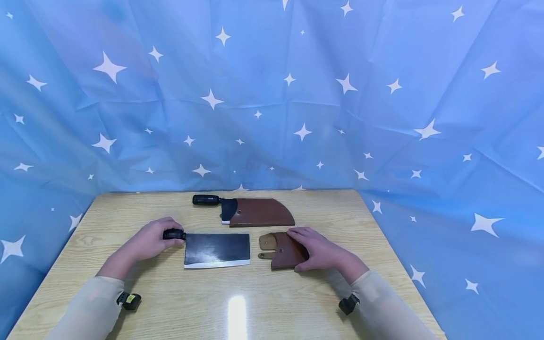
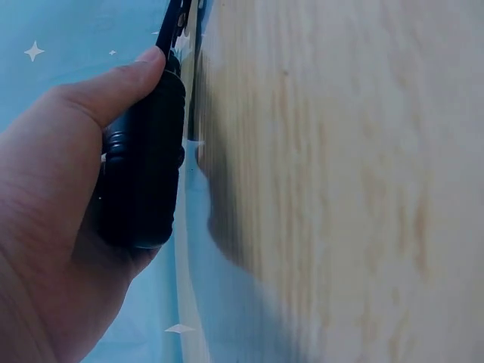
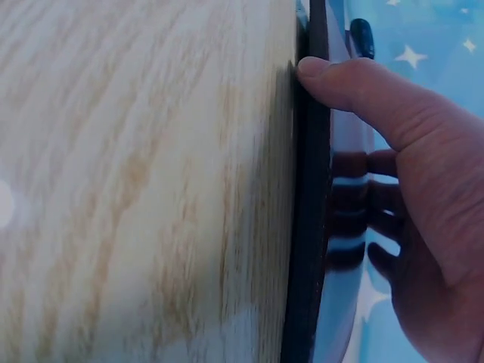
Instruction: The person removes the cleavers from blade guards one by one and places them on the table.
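Observation:
My left hand (image 1: 154, 240) holds a cleaver (image 1: 217, 249) by its black handle (image 2: 144, 166); the thumb lies along the handle and the other fingers are mostly hidden behind it. The dark rectangular blade, with a bright edge toward me, points right. To the right, a brown leather knife sheath (image 1: 285, 252) lies with its open end and tan straps facing the blade tip. My right hand (image 1: 316, 250) spans the sheath, its thumb at the near edge and its fingers reaching over to the far edge. A small gap separates blade and sheath.
Behind the cleaver lies a second knife (image 1: 207, 200) with a black handle, its blade in a brown leather sheath (image 1: 261, 212). All of this is on a light wooden table (image 1: 187, 302). A blue star-patterned cloth (image 1: 272, 94) hangs around the table's back and sides.

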Demonstrator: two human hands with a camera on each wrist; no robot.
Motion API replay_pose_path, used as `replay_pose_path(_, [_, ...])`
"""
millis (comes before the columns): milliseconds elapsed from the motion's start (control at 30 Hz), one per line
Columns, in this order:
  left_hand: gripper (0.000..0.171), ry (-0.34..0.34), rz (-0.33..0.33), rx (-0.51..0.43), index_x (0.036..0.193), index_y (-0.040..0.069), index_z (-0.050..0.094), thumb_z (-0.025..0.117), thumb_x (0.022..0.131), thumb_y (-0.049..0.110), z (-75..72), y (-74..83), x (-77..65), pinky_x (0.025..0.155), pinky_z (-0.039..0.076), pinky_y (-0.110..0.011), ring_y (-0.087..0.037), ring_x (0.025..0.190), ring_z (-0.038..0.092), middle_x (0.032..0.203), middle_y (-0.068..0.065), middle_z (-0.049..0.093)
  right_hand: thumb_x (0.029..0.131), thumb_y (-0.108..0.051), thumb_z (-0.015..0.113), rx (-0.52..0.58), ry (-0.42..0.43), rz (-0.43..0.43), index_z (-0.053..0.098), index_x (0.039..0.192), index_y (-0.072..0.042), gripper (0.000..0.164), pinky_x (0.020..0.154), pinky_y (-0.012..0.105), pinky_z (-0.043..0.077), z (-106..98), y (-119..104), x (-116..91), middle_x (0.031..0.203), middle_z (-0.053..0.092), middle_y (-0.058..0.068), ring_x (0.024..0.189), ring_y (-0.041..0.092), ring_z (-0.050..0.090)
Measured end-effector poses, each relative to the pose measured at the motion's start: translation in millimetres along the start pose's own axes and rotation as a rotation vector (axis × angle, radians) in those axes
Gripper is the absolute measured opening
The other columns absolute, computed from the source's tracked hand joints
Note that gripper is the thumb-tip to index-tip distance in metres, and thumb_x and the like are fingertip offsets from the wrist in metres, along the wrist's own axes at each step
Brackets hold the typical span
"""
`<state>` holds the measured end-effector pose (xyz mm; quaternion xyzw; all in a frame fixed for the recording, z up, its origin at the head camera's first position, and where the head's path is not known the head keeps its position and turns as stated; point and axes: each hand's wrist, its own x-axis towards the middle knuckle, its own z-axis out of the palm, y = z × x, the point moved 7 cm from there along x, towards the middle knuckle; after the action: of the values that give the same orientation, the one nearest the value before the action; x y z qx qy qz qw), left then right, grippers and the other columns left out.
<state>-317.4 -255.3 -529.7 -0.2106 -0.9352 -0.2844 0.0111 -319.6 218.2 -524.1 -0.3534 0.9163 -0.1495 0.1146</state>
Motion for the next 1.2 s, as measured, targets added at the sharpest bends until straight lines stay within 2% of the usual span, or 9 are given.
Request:
replay_pose_path(567, [0.032, -0.027, -0.025, -0.038, 0.12, 0.015, 0.081, 0.09, 0.096, 0.033, 1.1, -3.4, 1.9, 0.09, 0.055, -0.047, -0.018, 0.102, 0.065, 0.11, 0.005, 0.071, 0.088, -0.044, 0.094, 0.047, -0.022, 0.019, 0.038, 0.173, -0.012, 0.106, 0.127, 0.062, 0.033, 6.3, 4.4, 1.3, 0.176, 0.036, 0.01, 0.163, 0.04, 0.031])
replay_pose_path(900, [0.032, -0.039, -0.061, -0.081, 0.121, 0.015, 0.081, 0.091, 0.095, 0.03, 2.4, -6.6, 1.3, 0.091, 0.055, -0.047, -0.019, 0.103, 0.066, 0.11, 0.004, 0.071, 0.086, -0.043, 0.094, 0.047, -0.019, 0.023, 0.038, 0.173, -0.011, 0.107, 0.127, 0.062, 0.033, 6.9, 4.4, 1.8, 0.176, 0.037, 0.011, 0.162, 0.04, 0.033])
replay_pose_path(1200, [0.03, -0.045, -0.058, -0.089, 0.119, 0.015, 0.08, 0.092, 0.094, 0.028, 2.9, -5.4, 1.6, 0.091, 0.056, -0.048, -0.02, 0.102, 0.066, 0.109, 0.004, 0.071, 0.085, -0.042, 0.095, 0.045, -0.009, 0.01, 0.039, 0.172, -0.01, 0.109, 0.127, 0.062, 0.033, 6.4, 3.8, 1.4, 0.176, 0.037, 0.013, 0.161, 0.041, 0.034])
